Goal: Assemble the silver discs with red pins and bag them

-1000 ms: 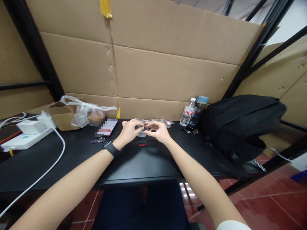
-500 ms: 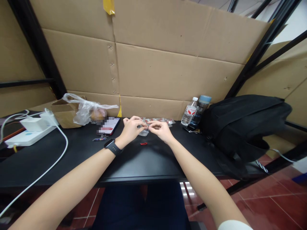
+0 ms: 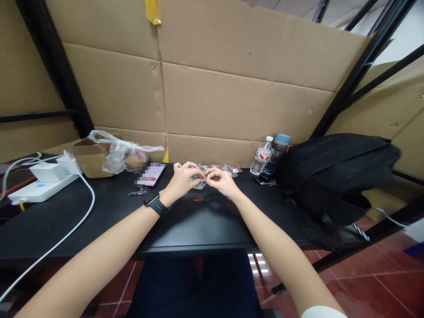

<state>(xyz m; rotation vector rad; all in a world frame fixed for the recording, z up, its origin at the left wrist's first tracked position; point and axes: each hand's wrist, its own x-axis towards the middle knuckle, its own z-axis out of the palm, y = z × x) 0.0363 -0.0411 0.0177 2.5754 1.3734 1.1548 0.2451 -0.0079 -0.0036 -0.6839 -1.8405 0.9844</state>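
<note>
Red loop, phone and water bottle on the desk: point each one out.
red loop (image 3: 198, 199), head view, its middle.
phone (image 3: 153, 174), head view, its screen.
water bottle (image 3: 260, 156), head view, its label.

Phone (image 3: 151, 175) left of bottles (image 3: 269, 155)

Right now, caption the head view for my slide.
Both hands, left hand and right hand, pinch a small clear packet above the black desk.

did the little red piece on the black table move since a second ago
No. The small red piece lies at the same spot on the black table, just in front of the hands, at the same offset from the smartphone; only the camera shifted.
</note>
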